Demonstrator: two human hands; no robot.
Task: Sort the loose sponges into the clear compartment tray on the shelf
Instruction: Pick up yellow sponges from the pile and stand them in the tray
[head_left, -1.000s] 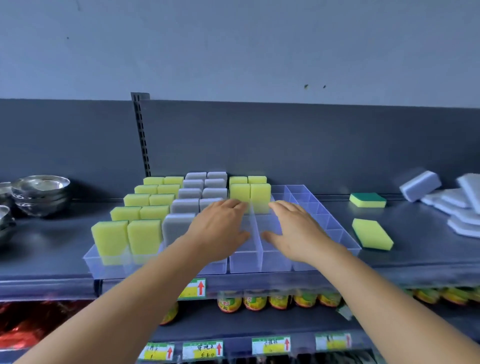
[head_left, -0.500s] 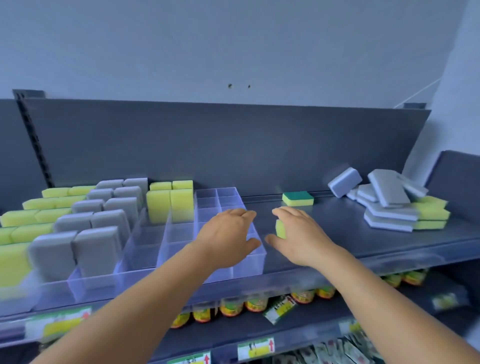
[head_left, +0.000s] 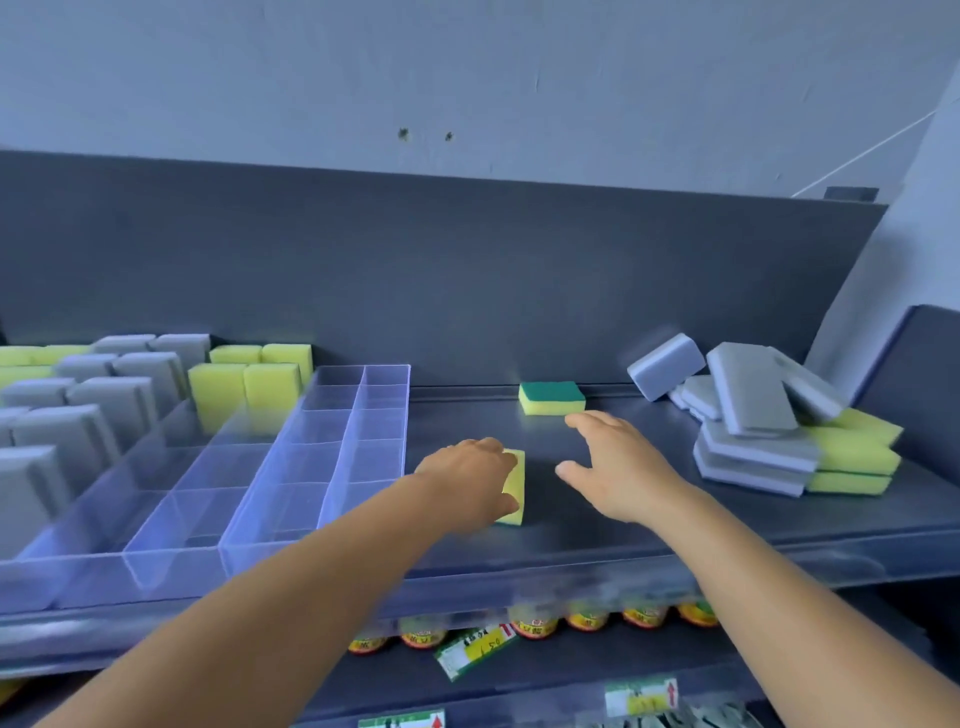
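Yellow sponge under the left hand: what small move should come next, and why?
Probably lift it and carry it left to the clear tray. The left hand already grips the yellow sponge on the shelf, and empty compartments lie right beside it. The right hand hovers open.

The tray (head_left: 358, 457) is clear with a violet tint and holds yellow sponges (head_left: 244, 387) and grey sponges (head_left: 111, 400). One loose sponge (head_left: 551, 398) is yellow with a green top. The shelf (head_left: 623, 525) is dark grey.
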